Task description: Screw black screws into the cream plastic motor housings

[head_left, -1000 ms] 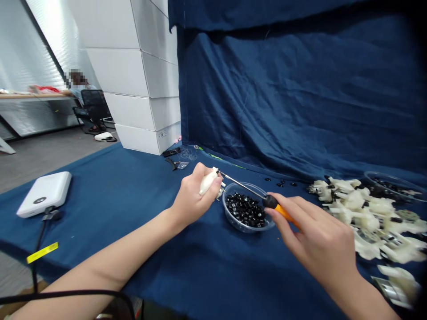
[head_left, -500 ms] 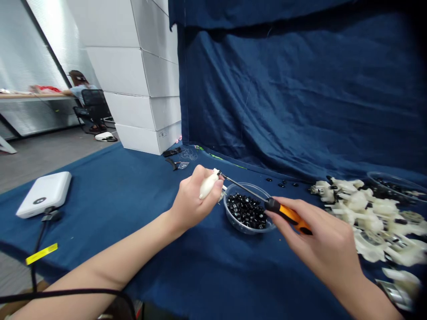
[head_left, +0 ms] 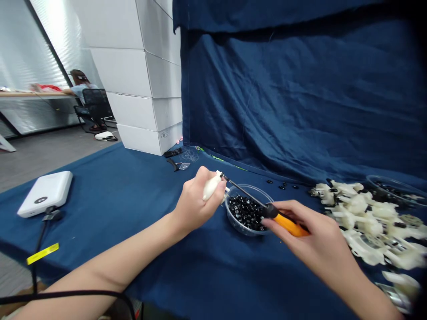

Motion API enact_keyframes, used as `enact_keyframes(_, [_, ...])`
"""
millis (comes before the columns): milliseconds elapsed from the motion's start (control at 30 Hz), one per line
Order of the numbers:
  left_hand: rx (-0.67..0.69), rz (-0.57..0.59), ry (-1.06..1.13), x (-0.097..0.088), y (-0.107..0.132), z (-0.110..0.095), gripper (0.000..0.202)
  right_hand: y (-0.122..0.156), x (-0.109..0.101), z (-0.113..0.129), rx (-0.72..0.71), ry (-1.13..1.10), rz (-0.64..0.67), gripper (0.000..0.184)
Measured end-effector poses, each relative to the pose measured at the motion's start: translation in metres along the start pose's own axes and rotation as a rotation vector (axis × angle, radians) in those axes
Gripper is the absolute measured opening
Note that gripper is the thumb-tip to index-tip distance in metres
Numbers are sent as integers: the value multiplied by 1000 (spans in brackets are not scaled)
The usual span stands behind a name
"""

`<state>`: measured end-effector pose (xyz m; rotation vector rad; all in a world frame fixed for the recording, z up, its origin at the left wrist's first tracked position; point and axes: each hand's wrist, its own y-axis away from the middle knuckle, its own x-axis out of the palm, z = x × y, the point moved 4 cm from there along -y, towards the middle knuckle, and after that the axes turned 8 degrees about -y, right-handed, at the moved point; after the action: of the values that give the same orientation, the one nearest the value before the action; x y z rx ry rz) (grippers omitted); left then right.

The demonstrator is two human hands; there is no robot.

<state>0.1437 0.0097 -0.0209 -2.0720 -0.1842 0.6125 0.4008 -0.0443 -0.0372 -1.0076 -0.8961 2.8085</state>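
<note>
Fingers of the right hand (head_left: 320, 231) have shifted on the screwdriver (head_left: 289, 226) since the earlier frame: the thumb sits a touch lower, and the orange handle shows a different face, so I read it as having turned in the grip. Everything else has slid only slightly across my view, which looks like head sway rather than real movement.

I have the left hand (head_left: 193, 202) closed around a white part (head_left: 211, 187), thumb and fingers wrapped tightly, with its narrow end poking out above. That end stays put, and the screwdriver's thin tip keeps pointing into a small dark piece (head_left: 222, 175) there. From this far off, I can't tell whether the tip is seated or just touching. The right fingers are narrow, pinched round the front of the handle.

For the work, I judge this to be turning in progress, with the alignment kept. The shaft crosses above the clear bowl (head_left: 233, 221) of black pieces (head_left: 246, 212); the pile of white parts (head_left: 370, 222) lies off to the right, untouched.
</note>
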Motion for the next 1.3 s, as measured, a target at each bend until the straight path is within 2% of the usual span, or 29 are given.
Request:
enact_keyframes(67, [-30, 19, -15, 1, 1, -2, 16, 6, 0, 9, -284, 380, -172, 28])
enact_keyframes(100, [-30, 19, -25, 1, 1, -3, 16, 8, 1, 11, -370, 507, -213, 30])
enact_keyframes(167, [-8, 19, -47, -1, 0, -3, 14, 10, 0, 11, -404, 504, -205, 31])
enact_keyframes(200, [23, 21, -48, -2, 0, -3, 12, 8, -1, 8, -342, 388, -142, 29])
enact_keyframes(233, [64, 23, -41, -3, -1, -3, 9, 6, -2, 3, -222, 226, -40, 29])
enact_keyframes(333, [170, 17, 17, -3, 0, -2, 8, 5, 4, -13, 254, -215, 300, 49])
enact_keyframes(367, [162, 6, 28, -2, 1, -2, 10, 5, 5, -16, 338, -269, 328, 49])
enact_keyframes(400, [128, -8, 28, 0, 2, 0, 11, 3, 3, -17, 343, -264, 289, 46])
enact_keyframes(467, [27, -13, 6, 4, 5, 1, 11, -1, -4, -13, 144, -88, 94, 36])
enact_keyframes(567, [-99, 46, -18, 9, 10, 2, 15, 1, -9, 3, -296, 393, -188, 22])
enact_keyframes(633, [-117, 64, -21, 9, 11, 1, 17, 6, -7, 10, -465, 619, -261, 26])
enact_keyframes(700, [-78, 23, -34, 6, 10, 0, 14, 9, -6, 13, -474, 586, -240, 28])
enact_keyframes(767, [15, -11, -53, 3, 9, -1, 9, 7, -7, 9, -287, 314, -112, 27])
enact_keyframes(833, [119, -25, -57, 2, 8, -1, 7, 5, -3, -1, 66, -21, 115, 42])
enact_keyframes(900, [159, -32, -44, 1, 8, 0, 11, 6, 5, -8, 393, -279, 339, 56])
enact_keyframes(933, [141, -36, -39, 2, 8, 1, 13, 7, 7, -9, 479, -352, 391, 56])
enact_keyframes(967, [108, -39, -39, 2, 7, 2, 14, 6, 8, -9, 491, -380, 387, 52])
enact_keyframes(1033, [28, -40, -51, 2, 6, 3, 14, 1, 3, -5, 314, -268, 233, 38])
enact_keyframes(1100, [-42, -34, -62, 2, 5, 1, 14, 1, -4, 5, 8, 45, -5, 26])
enact_keyframes(1167, [-78, -19, -59, 2, 5, 0, 14, 8, -7, 16, -253, 389, -172, 26])
enact_keyframes(1233, [-62, -6, -31, 2, 5, -1, 12, 15, -8, 20, -363, 504, -204, 29])
enact_keyframes(1300, [7, -1, 15, 2, 5, -2, 10, 15, -12, 16, -283, 318, -127, 27])
